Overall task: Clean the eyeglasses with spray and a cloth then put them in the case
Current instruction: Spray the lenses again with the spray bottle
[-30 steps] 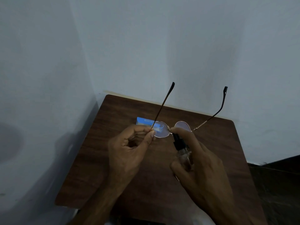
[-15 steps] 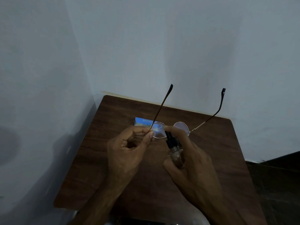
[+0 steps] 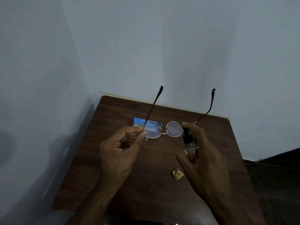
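The left hand (image 3: 120, 150) pinches the eyeglasses (image 3: 163, 129) by the outer edge of one lens, with the thumb and the first finger squeezed tight on the rim. The other fingers curl into the palm. The glasses are up in the air over the brown table (image 3: 100, 143). Their long side runs left to right, from the left fingers across to the right fingers. The two thin arms are open and point up and away, toward the wall (image 3: 178, 46). Behind the lens by the left fingers lies a blue thing (image 3: 138, 122); the glass covers part of it and it is hard to tell what it is.

The right hand (image 3: 201, 158) wraps around a small clear spray bottle (image 3: 191, 146) with a black top. One finger sits on that top, just beside the other lens. The fingers hide most of the bottle. Below the right fingers a little crumpled tan scrap (image 3: 178, 174) lies on the table. The room is dim.
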Demonstrator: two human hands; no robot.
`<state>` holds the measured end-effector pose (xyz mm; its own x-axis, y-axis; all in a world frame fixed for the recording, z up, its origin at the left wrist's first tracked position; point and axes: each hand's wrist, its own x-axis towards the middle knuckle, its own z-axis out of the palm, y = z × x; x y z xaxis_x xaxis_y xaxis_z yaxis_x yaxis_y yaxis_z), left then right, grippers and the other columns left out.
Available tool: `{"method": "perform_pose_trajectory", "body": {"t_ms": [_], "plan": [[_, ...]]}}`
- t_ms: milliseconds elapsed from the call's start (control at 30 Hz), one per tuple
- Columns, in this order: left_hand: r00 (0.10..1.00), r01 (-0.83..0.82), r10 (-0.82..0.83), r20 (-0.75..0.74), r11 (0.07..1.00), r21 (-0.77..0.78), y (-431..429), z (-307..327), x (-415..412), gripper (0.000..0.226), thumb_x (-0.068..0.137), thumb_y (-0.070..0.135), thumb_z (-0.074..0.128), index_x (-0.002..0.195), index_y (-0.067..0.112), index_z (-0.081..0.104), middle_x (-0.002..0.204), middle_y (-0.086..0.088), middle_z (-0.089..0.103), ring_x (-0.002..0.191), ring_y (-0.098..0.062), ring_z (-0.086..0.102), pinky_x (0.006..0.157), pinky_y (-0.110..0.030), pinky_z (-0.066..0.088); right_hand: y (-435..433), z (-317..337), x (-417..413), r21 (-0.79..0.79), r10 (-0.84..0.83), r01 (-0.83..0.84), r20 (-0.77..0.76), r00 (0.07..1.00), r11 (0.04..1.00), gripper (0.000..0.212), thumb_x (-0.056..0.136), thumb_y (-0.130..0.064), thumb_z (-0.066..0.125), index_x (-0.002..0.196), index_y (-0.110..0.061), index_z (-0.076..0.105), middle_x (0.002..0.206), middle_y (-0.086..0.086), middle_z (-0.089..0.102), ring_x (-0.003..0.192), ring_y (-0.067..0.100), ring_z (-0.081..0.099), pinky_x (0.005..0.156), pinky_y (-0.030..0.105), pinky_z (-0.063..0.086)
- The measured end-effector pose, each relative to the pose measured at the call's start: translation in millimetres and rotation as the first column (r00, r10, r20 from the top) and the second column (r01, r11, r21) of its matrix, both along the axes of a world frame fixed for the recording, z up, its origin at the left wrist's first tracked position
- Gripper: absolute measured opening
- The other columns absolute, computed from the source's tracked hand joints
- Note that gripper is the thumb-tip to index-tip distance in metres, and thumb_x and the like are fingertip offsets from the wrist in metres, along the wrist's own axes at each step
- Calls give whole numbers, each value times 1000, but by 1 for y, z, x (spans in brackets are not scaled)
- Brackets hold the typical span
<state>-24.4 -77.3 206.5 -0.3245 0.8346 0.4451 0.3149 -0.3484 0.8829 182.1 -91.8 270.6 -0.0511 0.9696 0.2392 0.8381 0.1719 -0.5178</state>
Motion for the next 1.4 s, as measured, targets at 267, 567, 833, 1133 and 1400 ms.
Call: {"method": "perform_pose_trajectory", "body": {"t_ms": [267, 567, 833, 1133, 1400], "plan": [[1000, 14, -14, 24, 1000, 14, 0, 1, 0, 17, 87, 9, 82, 103, 8, 78, 90, 8, 79, 82, -5, 78, 75, -18, 60, -2, -5, 4, -10, 7, -7, 25, 1000, 1000, 71, 76, -25, 71, 138, -48, 44, 89, -21, 58, 65, -2, 58, 58, 15, 41], [999, 9, -9, 31, 1000, 11, 1, 2, 6, 17, 86, 9, 83, 102, 6, 79, 89, 6, 79, 80, -6, 77, 74, -17, 59, -9, -8, 10, -1, 58, -58, -26, 998, 998, 64, 75, -42, 54, 138, -45, 49, 96, -24, 59, 70, -5, 58, 61, 21, 49], [999, 24, -24, 24, 1000, -5, 0, 4, 10, 20, 87, 21, 78, 103, 9, 78, 91, 10, 78, 85, -1, 77, 76, -12, 58, -5, -15, 17, 65, 49, -47, -37, 998, 997, 70, 77, -23, 71, 141, -43, 48, 102, -22, 62, 72, -4, 59, 63, 19, 47], [997, 34, -32, 64, 999, -29, -1, 1, 12, 18, 87, 17, 78, 103, 8, 78, 87, 7, 79, 78, -6, 78, 73, -19, 61, -8, -37, 27, 21, 78, -75, -192, 978, 997, 87, 86, -17, 73, 155, -44, 28, 108, -20, 67, 80, 5, 70, 69, 25, 56], [998, 61, -60, 36, 998, -24, -4, -9, 13, 18, 87, 12, 78, 104, 5, 77, 86, 7, 79, 77, -8, 78, 72, -22, 63, 12, -140, 82, -7, -57, 59, -404, 913, 998, 49, 93, -8, 74, 125, -36, 49, 112, -19, 65, 102, -2, 64, 81, 11, 50]]}}
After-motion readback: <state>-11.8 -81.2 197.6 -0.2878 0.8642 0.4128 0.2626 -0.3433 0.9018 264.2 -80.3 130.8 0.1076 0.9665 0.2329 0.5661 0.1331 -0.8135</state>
